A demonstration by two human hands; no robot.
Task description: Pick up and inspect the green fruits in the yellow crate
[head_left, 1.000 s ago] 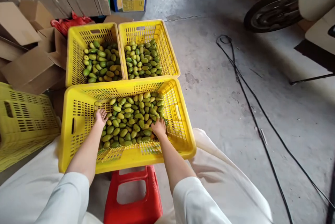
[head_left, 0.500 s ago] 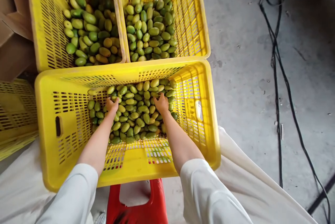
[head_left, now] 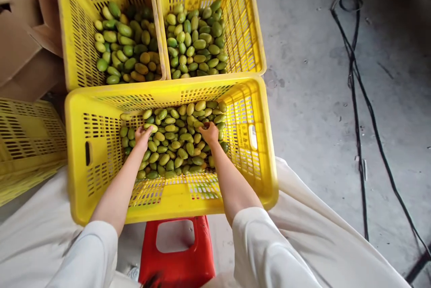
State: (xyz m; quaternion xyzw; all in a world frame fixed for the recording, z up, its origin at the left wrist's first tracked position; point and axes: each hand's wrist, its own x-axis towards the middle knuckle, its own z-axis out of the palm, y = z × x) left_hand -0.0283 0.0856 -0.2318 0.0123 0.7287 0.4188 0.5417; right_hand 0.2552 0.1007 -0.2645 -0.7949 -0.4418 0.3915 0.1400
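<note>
A large yellow crate (head_left: pixel 101 99) rests in front of me on a red stool (head_left: pixel 177 252), holding a heap of small green and yellow mangoes (head_left: pixel 175 142). Both my hands are inside it, on the fruit. My left hand (head_left: pixel 142 135) curls its fingers round a yellowish mango at the heap's left side. My right hand (head_left: pixel 209 132) is closed over a mango near the middle right. White sleeves cover both forearms.
Two smaller yellow crates stand side by side beyond: the left crate (head_left: pixel 72 32) with bigger mangoes, the right crate (head_left: pixel 251 23) with smaller ones. Cardboard boxes (head_left: pixel 20 50) and an upturned yellow crate (head_left: pixel 27 140) lie left. Black cables (head_left: pixel 357 90) run over the concrete floor at right.
My hands moved from the near part of the heap toward its far side and closed on fruit. The camera tipped down and closer to the crates.
</note>
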